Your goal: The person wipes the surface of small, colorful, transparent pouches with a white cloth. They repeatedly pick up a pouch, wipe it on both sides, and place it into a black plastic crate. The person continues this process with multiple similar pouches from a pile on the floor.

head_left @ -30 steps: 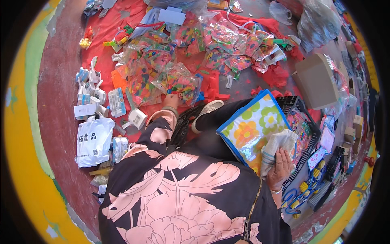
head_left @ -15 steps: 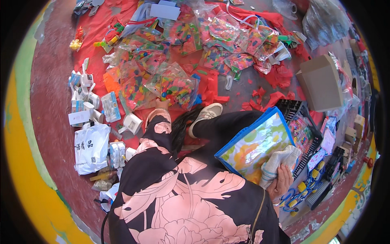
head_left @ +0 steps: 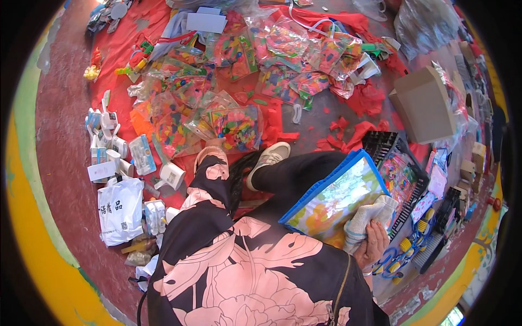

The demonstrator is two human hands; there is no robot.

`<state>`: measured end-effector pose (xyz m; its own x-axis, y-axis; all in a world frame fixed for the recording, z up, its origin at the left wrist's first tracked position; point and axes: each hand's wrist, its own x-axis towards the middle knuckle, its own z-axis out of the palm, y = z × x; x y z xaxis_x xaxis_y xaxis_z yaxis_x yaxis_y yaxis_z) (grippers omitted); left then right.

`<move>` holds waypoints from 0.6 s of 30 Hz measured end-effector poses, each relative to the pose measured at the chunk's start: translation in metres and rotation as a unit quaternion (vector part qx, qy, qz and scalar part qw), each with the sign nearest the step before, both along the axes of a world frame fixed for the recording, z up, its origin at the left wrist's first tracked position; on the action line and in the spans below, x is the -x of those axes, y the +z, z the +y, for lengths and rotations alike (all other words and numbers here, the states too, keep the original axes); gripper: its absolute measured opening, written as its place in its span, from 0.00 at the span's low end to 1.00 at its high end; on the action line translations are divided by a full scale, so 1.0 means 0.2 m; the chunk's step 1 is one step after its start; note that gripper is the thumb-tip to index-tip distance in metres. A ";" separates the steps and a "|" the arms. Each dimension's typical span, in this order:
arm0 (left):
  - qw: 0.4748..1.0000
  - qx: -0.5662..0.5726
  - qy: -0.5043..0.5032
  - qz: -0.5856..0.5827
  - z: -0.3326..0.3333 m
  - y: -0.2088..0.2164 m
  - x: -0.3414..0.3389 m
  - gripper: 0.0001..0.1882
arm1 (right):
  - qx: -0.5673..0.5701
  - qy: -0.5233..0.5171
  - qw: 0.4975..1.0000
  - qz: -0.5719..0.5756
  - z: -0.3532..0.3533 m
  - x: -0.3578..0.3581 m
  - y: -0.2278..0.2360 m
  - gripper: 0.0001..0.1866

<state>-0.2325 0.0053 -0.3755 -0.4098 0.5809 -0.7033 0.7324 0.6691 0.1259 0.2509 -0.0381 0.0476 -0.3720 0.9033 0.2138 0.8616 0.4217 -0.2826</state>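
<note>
Most of left hand out of sight

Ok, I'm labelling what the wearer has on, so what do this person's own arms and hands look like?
The left sleeve is black with large pink floral shapes. The right hand has no glove, and a thin, pale band circles its wrist. Too little of the left hand shows to tell what it wears.
</note>
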 end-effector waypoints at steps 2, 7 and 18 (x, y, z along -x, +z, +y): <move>0.999 0.028 -0.040 -0.006 0.01 0.02 0.02 0.30 | -0.002 -0.003 1.000 -0.001 0.00 0.01 0.00 0.19; 0.993 -0.016 -0.104 -0.051 0.09 0.08 0.06 0.29 | -0.010 -0.006 1.000 -0.018 -0.01 0.01 0.00 0.19; 0.535 -0.456 0.400 -0.588 0.23 1.40 0.10 0.11 | -0.025 -0.015 1.000 0.006 -0.05 0.03 0.04 0.17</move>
<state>-0.2535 0.0506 -0.0951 -0.3696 0.8718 -0.3214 -0.6871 -0.0236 0.7262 0.2441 -0.0487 0.0549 -0.3412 0.9026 0.2624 0.8712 0.4085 -0.2723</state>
